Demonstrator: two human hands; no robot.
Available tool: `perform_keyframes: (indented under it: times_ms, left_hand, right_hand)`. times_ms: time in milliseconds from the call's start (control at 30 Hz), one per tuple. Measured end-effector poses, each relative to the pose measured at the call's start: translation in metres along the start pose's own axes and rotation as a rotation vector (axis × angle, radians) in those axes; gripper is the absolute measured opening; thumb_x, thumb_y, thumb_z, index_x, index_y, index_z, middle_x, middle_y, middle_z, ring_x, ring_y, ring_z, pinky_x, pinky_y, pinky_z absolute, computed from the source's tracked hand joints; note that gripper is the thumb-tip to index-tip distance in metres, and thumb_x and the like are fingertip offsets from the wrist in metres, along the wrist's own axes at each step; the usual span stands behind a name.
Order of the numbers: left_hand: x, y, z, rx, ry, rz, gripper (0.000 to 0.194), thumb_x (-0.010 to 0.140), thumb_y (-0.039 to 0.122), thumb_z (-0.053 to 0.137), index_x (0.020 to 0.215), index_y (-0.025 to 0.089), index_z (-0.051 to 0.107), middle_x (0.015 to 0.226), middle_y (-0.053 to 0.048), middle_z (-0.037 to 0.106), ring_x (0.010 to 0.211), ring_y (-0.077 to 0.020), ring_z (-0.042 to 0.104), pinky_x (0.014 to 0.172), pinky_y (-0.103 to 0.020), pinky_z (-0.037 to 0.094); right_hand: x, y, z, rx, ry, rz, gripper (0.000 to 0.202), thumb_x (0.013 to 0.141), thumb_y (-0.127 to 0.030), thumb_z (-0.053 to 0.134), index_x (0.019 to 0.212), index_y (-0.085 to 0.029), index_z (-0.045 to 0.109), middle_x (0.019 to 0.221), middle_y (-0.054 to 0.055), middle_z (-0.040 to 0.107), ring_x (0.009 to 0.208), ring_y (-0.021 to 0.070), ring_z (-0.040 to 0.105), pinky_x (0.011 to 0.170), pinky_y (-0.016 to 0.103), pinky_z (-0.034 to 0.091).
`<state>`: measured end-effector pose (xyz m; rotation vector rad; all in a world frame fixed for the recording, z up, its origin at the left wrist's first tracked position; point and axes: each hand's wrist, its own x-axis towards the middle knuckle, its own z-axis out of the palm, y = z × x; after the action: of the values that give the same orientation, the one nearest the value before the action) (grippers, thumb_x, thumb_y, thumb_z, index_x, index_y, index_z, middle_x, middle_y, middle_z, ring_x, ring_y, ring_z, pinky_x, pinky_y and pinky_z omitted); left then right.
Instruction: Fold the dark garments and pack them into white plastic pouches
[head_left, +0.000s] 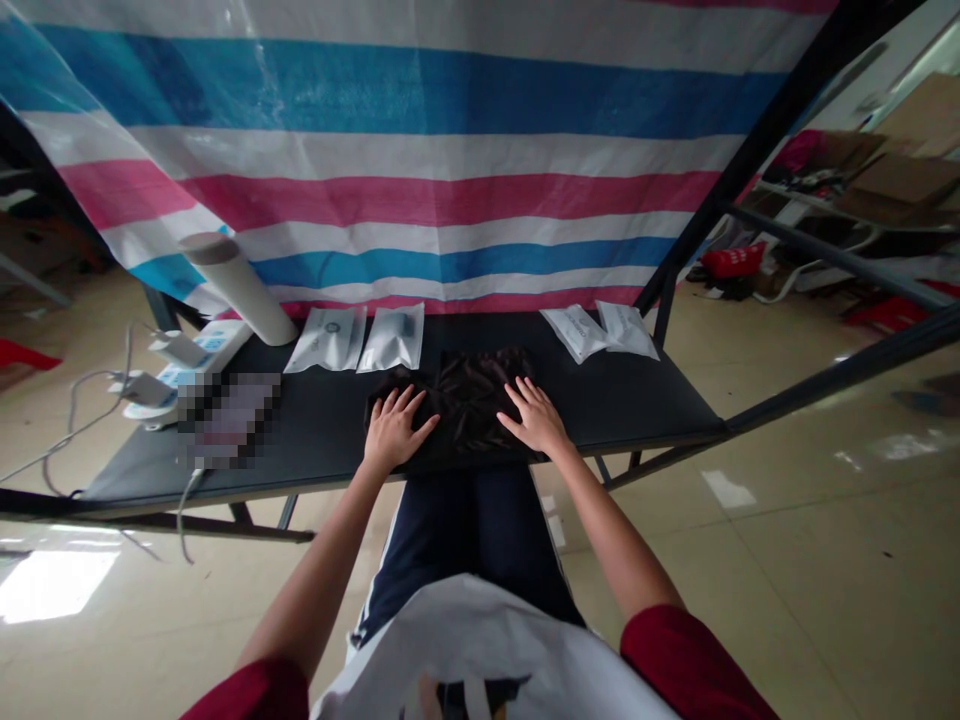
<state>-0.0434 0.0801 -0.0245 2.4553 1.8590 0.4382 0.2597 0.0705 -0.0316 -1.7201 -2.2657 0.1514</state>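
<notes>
A dark, wrinkled piece of fabric (469,405) is spread at the front middle of the black table. On its left part my left hand (397,428) lies flat, fingers apart. My right hand (534,418) rests palm down on its right side, also with spread fingers. Neither hand grips anything. Behind the fabric, to the left, are two silvery packets, one (328,338) beside the other (393,338). Two more pale packets, one (576,332) touching or nearly touching the other (627,328), lie at the back right.
A white bottle (244,292) with a greyish lid stands at the back left, beside a power strip (187,370) with plugged-in chargers. A blurred-out phone (234,415) with a cable lies in front. Behind the table (645,400) hangs a striped sheet (450,200).
</notes>
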Motion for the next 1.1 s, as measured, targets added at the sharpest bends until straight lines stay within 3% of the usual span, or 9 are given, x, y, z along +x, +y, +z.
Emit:
perform_keyframes:
  times_ms: [1100]
  left_hand:
    - [-0.0010,-0.0008,-0.0005,-0.029,0.027,-0.022,0.054,0.095,0.055,0.037,0.136,0.023,0.055,0.148,-0.007,0.048,0.140,-0.0290,0.038,0.116,-0.049,0.027]
  right_hand:
    - [-0.0011,0.0011,-0.0005,0.056,0.050,-0.008,0.069,0.091,-0.061,0.046,0.145,-0.019,0.046,0.156,0.013,0.036,0.145,0.0289,0.029,0.116,0.047,0.029]
